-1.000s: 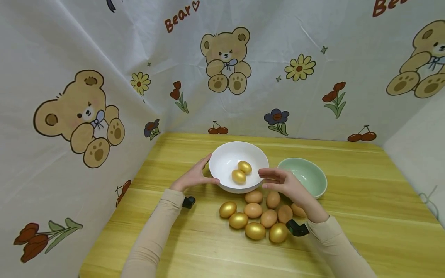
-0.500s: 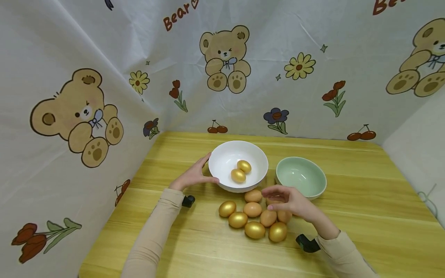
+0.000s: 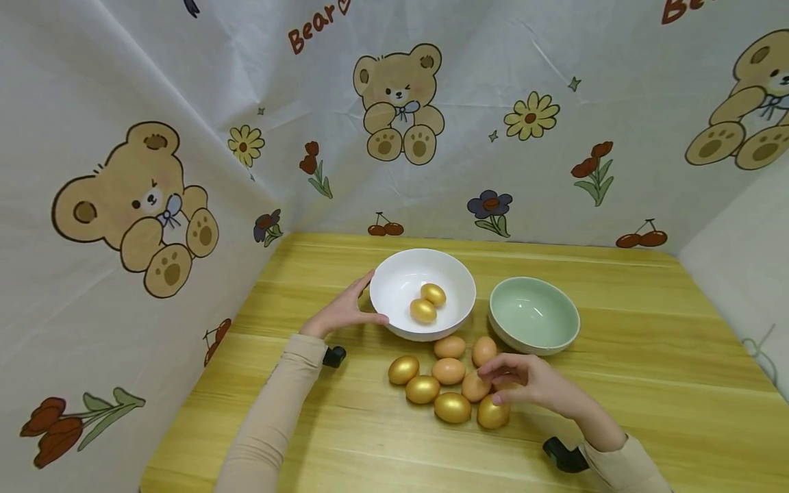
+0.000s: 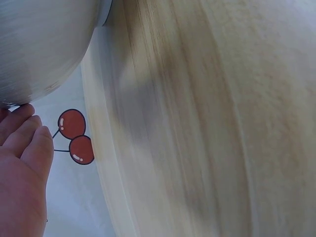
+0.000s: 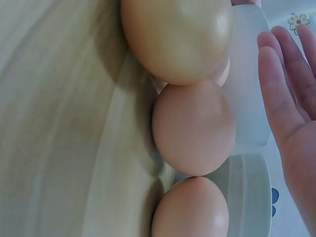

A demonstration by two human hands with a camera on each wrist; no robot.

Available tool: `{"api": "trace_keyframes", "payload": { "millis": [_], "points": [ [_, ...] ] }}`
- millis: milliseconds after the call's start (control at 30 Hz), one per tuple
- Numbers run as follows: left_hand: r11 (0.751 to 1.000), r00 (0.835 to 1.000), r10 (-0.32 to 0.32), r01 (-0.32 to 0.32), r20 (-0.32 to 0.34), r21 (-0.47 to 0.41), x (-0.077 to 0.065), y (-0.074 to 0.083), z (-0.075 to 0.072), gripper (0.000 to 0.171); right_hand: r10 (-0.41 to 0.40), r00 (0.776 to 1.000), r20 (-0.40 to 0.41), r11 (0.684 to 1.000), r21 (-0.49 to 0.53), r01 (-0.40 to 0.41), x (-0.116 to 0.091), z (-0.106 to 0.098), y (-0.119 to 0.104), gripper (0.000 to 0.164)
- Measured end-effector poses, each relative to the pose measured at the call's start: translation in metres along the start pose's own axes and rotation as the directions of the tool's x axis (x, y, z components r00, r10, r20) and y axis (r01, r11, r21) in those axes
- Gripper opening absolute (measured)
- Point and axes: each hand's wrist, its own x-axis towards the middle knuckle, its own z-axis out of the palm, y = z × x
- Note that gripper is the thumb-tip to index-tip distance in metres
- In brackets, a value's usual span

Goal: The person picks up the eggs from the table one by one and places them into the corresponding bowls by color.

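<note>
Bowl (image 3: 392, 294), white, meets outspread left hand (image 3: 342, 313); loose, empty right hand (image 3: 533, 383) hovers over eggs (image 3: 448, 372)

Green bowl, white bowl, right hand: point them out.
Green bowl (image 3: 535, 316), head view, inner floor.
White bowl (image 3: 393, 291), head view, inner wall.
Right hand (image 3: 536, 383), head view, back of hand.

a creased white cloth (image 3: 468, 41) hangs behind the wood-grain table (image 3: 647, 383) in front of me. printed across it are teddy bears (image 3: 399, 103) with blue bows, the middle one winking, the right-hand one partly cut off. around them i see yellow daisies (image 3: 530, 118), red tulips (image 3: 588, 168), dark blue flowers (image 3: 491, 205), paired cherries (image 3: 650, 238), and reddish "bear" lettering (image 3: 318, 23) beside a small heart (image 3: 344, 6).
</note>
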Motion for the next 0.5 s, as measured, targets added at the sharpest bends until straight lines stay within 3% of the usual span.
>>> {"api": "trace_keyframes", "payload": {
  "millis": [233, 500],
  "points": [
    [1.0, 1.0, 0.002, -0.002, 0.003, -0.003, 0.0, -0.001, 0.0, 0.115, -0.103, 0.994, 0.02, 0.994, -0.039, 0.104, -0.008, 0.006, 0.003, 0.035],
    [1.0, 1.0, 0.007, -0.007, 0.006, -0.012, -0.001, 0.0, 0.0, 0.115, -0.101, 0.994, 0.044, 0.994, -0.032, 0.102, -0.015, 0.009, 0.008, 0.036]
  ]
}}
